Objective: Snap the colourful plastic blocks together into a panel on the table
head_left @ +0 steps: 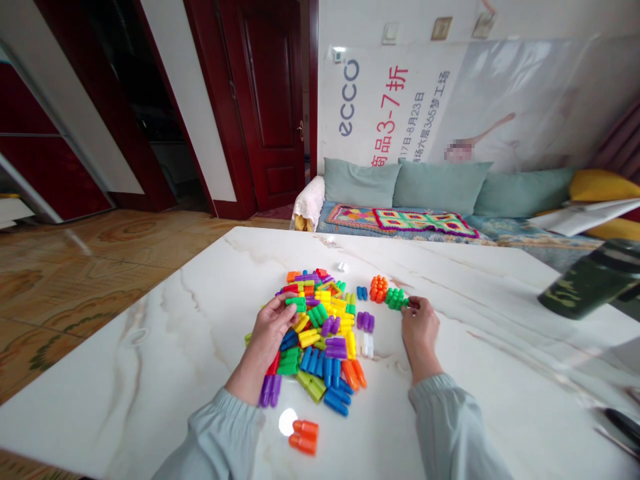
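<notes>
My left hand (pixel 270 328) pinches a green double-barrelled plastic building block (pixel 296 304) over the left side of a loose heap of similar coloured blocks (pixel 320 315). At the right, my right hand (pixel 421 328) has its fingers closed at the end of a green block cluster (pixel 396 298); part of the grip is hidden. Touching or close beside that cluster stands an orange block cluster (pixel 379 289). Between heap and right hand lie a small blue block (pixel 362 293), a purple block (pixel 365 322) and a whitish block (pixel 367 345). An orange block (pixel 304 437) rests near the front.
The white marbled table (pixel 165 347) carries everything. A small white piece (pixel 343 267) lies behind the heap. A dark green camouflage cup (pixel 590 280) stands at the far right, and a black-handled object (pixel 623 427) lies at the right edge. A sofa (pixel 345 213) is behind.
</notes>
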`<state>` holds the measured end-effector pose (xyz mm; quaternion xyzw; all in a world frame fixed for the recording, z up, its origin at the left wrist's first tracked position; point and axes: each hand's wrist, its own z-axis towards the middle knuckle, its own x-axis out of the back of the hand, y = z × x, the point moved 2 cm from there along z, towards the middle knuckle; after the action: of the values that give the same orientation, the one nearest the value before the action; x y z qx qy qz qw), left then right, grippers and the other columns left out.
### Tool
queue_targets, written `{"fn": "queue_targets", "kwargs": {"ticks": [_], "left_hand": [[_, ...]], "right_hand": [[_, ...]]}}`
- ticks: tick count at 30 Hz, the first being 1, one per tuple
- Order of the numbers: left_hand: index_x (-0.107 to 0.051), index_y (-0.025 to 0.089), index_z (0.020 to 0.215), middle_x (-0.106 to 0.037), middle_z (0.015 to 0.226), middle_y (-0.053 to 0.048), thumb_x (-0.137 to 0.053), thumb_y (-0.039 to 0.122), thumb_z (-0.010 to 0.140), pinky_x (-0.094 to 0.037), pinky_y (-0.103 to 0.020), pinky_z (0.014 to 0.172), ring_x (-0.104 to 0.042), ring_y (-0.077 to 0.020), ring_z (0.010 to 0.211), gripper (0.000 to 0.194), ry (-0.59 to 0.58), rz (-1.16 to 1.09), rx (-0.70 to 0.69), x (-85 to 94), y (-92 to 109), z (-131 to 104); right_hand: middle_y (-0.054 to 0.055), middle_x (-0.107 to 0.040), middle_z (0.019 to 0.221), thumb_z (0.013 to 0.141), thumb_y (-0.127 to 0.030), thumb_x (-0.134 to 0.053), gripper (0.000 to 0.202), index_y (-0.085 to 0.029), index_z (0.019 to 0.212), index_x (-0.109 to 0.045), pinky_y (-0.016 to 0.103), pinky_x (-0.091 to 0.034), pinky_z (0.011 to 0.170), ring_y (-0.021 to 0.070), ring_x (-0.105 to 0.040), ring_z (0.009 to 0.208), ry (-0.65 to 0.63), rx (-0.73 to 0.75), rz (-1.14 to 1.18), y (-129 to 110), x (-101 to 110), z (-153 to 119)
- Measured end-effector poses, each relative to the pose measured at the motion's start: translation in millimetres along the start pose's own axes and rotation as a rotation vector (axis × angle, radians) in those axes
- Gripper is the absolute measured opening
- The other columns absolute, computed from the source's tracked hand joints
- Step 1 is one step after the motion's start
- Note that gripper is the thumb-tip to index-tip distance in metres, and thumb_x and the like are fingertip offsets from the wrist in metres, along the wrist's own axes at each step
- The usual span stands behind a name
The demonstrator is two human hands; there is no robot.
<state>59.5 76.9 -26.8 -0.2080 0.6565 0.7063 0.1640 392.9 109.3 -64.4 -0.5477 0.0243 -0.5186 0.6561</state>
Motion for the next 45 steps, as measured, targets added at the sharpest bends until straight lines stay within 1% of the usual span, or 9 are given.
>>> {"fn": "queue_targets", "kwargs": {"ticks": [7, 13, 17, 21, 26, 30, 34, 40, 45], "left_hand": [[-0.069, 0.015, 0.096, -0.063, 0.075, 0.001, -0.086, 0.024, 0.062, -0.049, -0.024, 0.063, -0.056, -0.0086, 0.062, 0.039, -0.028, 0.052, -0.007, -5.3, 2.3, -3.0], [-0.071, 0.016, 0.089, -0.071, 0.081, -0.003, -0.087, 0.026, 0.059, -0.052, -0.027, 0.071, -0.065, -0.0161, 0.073, 0.035, -0.119, 0.257, -0.018, -7.4, -2.5, -5.0], [-0.077, 0.017, 0.083, -0.074, 0.084, -0.007, -0.084, 0.028, 0.064, -0.052, -0.031, 0.077, -0.067, -0.0210, 0.080, 0.023, -0.248, 0.477, -0.133, -13.3, -2.0, -6.7], [-0.078, 0.018, 0.084, -0.073, 0.080, -0.007, -0.079, 0.032, 0.071, -0.051, -0.028, 0.069, -0.066, -0.0192, 0.074, 0.019, -0.228, 0.522, -0.183, -14.2, -1.1, -7.0], [-0.076, 0.020, 0.091, -0.073, 0.092, -0.008, -0.065, 0.031, 0.084, -0.052, -0.031, 0.077, -0.067, -0.0211, 0.086, 0.017, -0.010, 0.612, -0.328, -5.9, 3.0, -4.7], [-0.069, 0.028, 0.118, -0.068, 0.121, -0.007, -0.063, 0.014, 0.081, -0.042, -0.040, 0.103, -0.058, -0.0246, 0.114, 0.040, -0.199, 0.906, -0.519, -12.9, -0.2, -7.7], [-0.059, 0.031, 0.130, -0.063, 0.129, -0.003, -0.059, 0.003, 0.075, -0.037, -0.045, 0.108, -0.049, -0.0251, 0.122, 0.062, -0.363, 1.141, -0.569, -18.2, -9.7, -9.9], [-0.062, 0.025, 0.127, -0.063, 0.117, -0.007, -0.065, 0.007, 0.069, -0.042, -0.045, 0.102, -0.054, -0.0263, 0.112, 0.060, -0.281, 1.306, -0.536, -14.3, -13.8, -6.7], [-0.064, 0.022, 0.122, -0.064, 0.111, -0.008, -0.069, 0.009, 0.066, -0.045, -0.044, 0.097, -0.057, -0.0278, 0.107, 0.057, -0.278, 1.352, -0.510, -14.2, -17.1, -6.1]], "right_hand": [[0.009, -0.063, 0.097, 0.083, -0.031, -0.053, 0.025, -0.017, 0.103, -0.060, 0.033, -0.044, 0.071, 0.0189, -0.057, 0.075, 0.186, 0.182, 0.133, -45.1, 20.0, -33.4], [0.007, -0.067, 0.103, 0.090, -0.032, -0.057, 0.031, -0.023, 0.120, -0.059, 0.036, -0.049, 0.081, 0.0217, -0.062, 0.091, -0.370, 0.682, 0.434, -117.1, 9.5, -110.8], [0.006, -0.070, 0.098, 0.090, -0.028, -0.058, 0.027, -0.026, 0.117, -0.064, 0.039, -0.049, 0.079, 0.0237, -0.063, 0.092, -0.458, 0.780, 0.424, -125.9, 2.9, -120.8], [0.005, -0.069, 0.088, 0.088, -0.030, -0.061, 0.014, -0.023, 0.097, -0.067, 0.036, -0.048, 0.076, 0.0221, -0.061, 0.084, -0.413, 0.701, 0.445, -116.4, 3.2, -111.7], [0.003, -0.064, 0.082, 0.084, -0.040, -0.062, 0.027, -0.019, 0.100, -0.063, 0.031, -0.048, 0.068, 0.0175, -0.057, 0.073, -0.246, 0.272, 0.564, -95.2, 3.1, -96.2], [0.002, -0.063, 0.081, 0.081, -0.043, -0.061, 0.044, -0.016, 0.116, -0.061, 0.027, -0.048, 0.060, 0.0147, -0.056, 0.065, -0.259, 0.002, 0.695, -81.2, -3.5, -85.0], [0.002, -0.064, 0.074, 0.081, -0.044, -0.059, 0.035, -0.015, 0.099, -0.065, 0.027, -0.047, 0.058, 0.0157, -0.057, 0.063, -0.356, 0.000, 0.685, -76.0, -10.5, -84.1], [0.006, -0.070, 0.080, 0.079, -0.042, -0.061, 0.037, -0.013, 0.101, -0.068, 0.030, -0.050, 0.065, 0.0179, -0.060, 0.068, -0.348, 0.146, 0.439, -75.2, -18.1, -88.4], [0.012, -0.073, 0.105, 0.081, -0.039, -0.063, 0.047, -0.014, 0.121, -0.063, 0.037, -0.056, 0.081, 0.0220, -0.068, 0.087, -0.459, 0.172, 0.625, -86.7, -18.4, -94.4]]}}
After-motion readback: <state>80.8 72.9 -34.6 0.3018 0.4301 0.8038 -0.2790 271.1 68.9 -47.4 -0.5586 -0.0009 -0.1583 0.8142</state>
